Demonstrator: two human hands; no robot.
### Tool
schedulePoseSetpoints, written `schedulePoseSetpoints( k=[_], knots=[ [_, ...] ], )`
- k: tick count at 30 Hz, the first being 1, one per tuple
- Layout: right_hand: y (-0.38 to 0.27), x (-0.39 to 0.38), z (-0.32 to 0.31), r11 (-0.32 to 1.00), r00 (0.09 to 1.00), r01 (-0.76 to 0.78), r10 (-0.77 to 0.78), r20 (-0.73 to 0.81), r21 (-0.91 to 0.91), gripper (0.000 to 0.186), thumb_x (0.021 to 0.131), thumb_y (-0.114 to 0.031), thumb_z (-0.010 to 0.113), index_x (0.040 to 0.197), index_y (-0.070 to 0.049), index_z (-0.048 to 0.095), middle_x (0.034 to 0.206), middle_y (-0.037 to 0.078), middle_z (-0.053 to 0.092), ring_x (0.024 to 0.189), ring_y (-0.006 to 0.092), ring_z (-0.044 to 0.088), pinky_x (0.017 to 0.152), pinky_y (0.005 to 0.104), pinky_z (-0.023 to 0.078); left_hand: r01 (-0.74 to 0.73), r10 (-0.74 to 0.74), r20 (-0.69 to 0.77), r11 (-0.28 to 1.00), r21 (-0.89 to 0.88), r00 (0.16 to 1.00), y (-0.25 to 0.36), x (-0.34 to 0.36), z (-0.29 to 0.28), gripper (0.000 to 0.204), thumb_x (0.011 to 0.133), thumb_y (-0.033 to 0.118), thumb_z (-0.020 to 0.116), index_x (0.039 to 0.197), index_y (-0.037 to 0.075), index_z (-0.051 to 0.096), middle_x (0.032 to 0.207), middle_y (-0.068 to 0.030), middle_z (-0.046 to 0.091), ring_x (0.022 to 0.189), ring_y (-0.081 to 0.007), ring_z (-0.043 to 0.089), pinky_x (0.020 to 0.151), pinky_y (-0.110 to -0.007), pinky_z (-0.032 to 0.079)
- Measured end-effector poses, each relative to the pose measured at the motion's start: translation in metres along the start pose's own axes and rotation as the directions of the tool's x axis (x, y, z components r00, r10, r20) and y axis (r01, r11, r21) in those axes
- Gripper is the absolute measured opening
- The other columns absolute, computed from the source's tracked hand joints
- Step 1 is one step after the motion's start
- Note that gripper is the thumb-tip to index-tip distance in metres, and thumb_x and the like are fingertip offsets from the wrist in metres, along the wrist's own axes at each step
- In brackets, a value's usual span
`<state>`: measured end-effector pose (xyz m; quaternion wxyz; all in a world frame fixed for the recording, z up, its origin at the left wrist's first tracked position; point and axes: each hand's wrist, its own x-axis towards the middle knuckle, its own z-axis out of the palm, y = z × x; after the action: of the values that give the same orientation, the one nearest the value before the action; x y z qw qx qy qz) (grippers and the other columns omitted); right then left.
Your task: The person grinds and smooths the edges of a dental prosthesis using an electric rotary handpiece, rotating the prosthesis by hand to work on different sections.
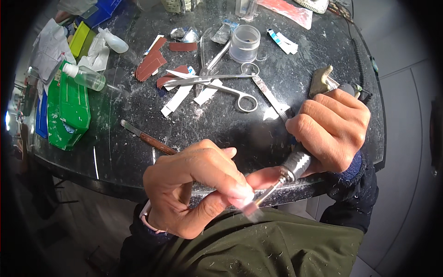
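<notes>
My right hand [330, 127] is wrapped round a dark rotary handpiece [296, 164], its thumb stretched toward my left fingertips. From the handpiece's tip runs a thin metal shank [270, 193] ending in a reddish-brown sanding strip [251, 212], blurred by motion. My left hand [194, 180] pinches a small pink-and-white piece [242, 199] between thumb and fingers, right against the strip. Fingers cover most of that piece, so its full shape is hidden. Beside the left hand lies a wooden-handled knife [154, 143]. A yellowish plaster model [322, 81] sits just beyond the right hand.
Scissors [247, 102] lie mid-table among brown sandpaper pieces [150, 64] and white strips [177, 101]. Behind them stands a clear jar [244, 44]. A green box [69, 108] and a small clear bottle [90, 77] are at left. Pale dust covers the dark tabletop [124, 101].
</notes>
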<state>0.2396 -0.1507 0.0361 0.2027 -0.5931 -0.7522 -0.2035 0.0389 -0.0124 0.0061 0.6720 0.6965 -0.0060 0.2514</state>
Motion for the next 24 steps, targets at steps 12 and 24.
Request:
schedulePoseSetpoints(
  k=[12, 24],
  knots=[
    [0.0015, -0.0030, 0.0073, 0.997, 0.998, 0.042, -0.039, -0.049, 0.061, 0.039, 0.044, -0.039, 0.060, 0.066, -0.006, 0.054, 0.054, 0.001, 0.043, 0.043, 0.0165, 0.046, 0.043, 0.0295, 0.030, -0.023, 0.023, 0.008, 1.000, 0.008, 1.000, -0.0026, 0.0000, 0.0019, 0.009, 0.082, 0.003, 0.071, 0.083, 0.010, 0.065, 0.079, -0.0025, 0.071, 0.071, -0.0141, 0.067, 0.079, -0.034, 0.047],
    [-0.0014, -0.0007, 0.0028, 0.993, 0.999, -0.018, 0.014, 0.040, 0.114, 0.040, 0.050, -0.041, 0.063, 0.067, -0.006, 0.056, 0.059, 0.002, 0.047, 0.048, 0.0178, 0.050, 0.046, 0.0304, 0.034, -0.023, 0.025, 0.041, 0.998, -0.054, 0.999, -0.0069, -0.0008, 0.0022, 0.014, 0.083, 0.002, 0.071, 0.082, 0.012, 0.062, 0.081, -0.0022, 0.071, 0.072, -0.0140, 0.064, 0.086, -0.041, 0.048]
  ],
)
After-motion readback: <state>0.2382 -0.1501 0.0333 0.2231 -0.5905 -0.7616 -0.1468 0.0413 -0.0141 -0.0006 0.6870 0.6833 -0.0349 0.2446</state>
